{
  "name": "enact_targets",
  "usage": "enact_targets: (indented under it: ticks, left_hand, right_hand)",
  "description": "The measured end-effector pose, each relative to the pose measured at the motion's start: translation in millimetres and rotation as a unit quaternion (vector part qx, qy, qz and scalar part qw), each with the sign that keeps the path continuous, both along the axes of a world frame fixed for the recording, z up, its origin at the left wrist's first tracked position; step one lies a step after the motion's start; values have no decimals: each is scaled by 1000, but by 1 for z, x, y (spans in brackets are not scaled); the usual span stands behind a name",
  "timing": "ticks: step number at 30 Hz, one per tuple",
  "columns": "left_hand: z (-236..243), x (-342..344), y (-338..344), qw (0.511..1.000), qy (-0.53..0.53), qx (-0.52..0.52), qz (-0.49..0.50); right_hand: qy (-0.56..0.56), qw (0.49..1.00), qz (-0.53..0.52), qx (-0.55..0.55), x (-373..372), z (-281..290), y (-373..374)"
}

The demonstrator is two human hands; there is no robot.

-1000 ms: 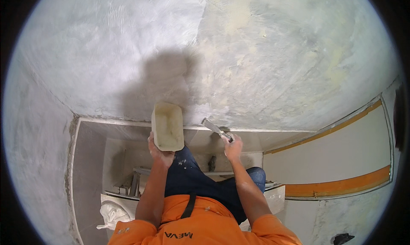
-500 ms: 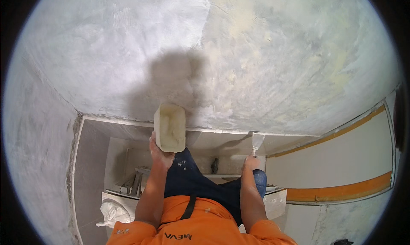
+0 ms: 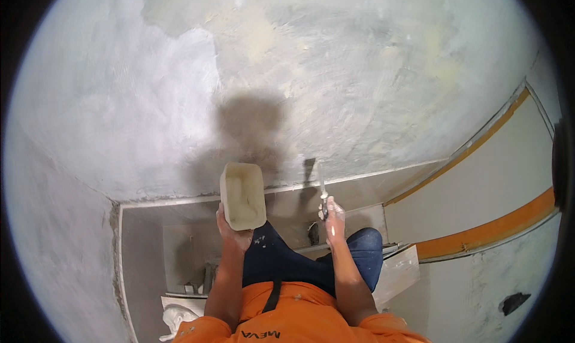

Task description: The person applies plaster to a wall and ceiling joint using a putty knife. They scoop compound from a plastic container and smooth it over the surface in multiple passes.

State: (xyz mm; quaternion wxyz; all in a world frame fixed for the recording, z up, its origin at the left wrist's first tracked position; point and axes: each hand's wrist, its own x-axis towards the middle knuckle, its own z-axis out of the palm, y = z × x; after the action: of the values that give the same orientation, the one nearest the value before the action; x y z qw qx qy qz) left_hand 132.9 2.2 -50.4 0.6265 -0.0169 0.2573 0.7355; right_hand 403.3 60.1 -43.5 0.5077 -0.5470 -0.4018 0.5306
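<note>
A cream rectangular plastic tub [image 3: 242, 196] with whitish paste smeared inside is held up by my left hand [image 3: 232, 229], its fingers wrapped round the lower left side. My right hand [image 3: 333, 219] grips the dark handle of a putty knife [image 3: 322, 180]. The blade points up toward the wall and shows edge-on; I cannot tell whether it touches. In front of me spreads a plastered wall [image 3: 341, 91], bright white at the left and patchy grey and yellowish at the right. Shadows of my head and the knife fall on it.
A tiled ledge [image 3: 359, 190] runs along the wall's foot. To the right is a white panel with orange-brown strips [image 3: 479, 226]. Beside me lie a white plastic bag [image 3: 175, 316] and pale boards [image 3: 398, 274]. A dark hole [image 3: 514, 304] marks the surface at the lower right.
The putty knife has moved left and turned from showing its flat blade to nearly edge-on. The tub stays in my left hand, slightly lower in view. The whole view has shifted.
</note>
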Motion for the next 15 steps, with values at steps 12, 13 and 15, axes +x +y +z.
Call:
enact_targets:
  ticks: [12,13,15]
  left_hand:
    - [24,-9,-14,999,17,9,48]
    - [25,-11,-14,998,31,14,54]
    - [26,-16,-13,997,65,-1,41]
  right_hand:
    - [-481,831,64,273,45,-49,125]
    - [-488,836,66,240,44,-48,130]
    - [-502,845,71,172,42,-40,134]
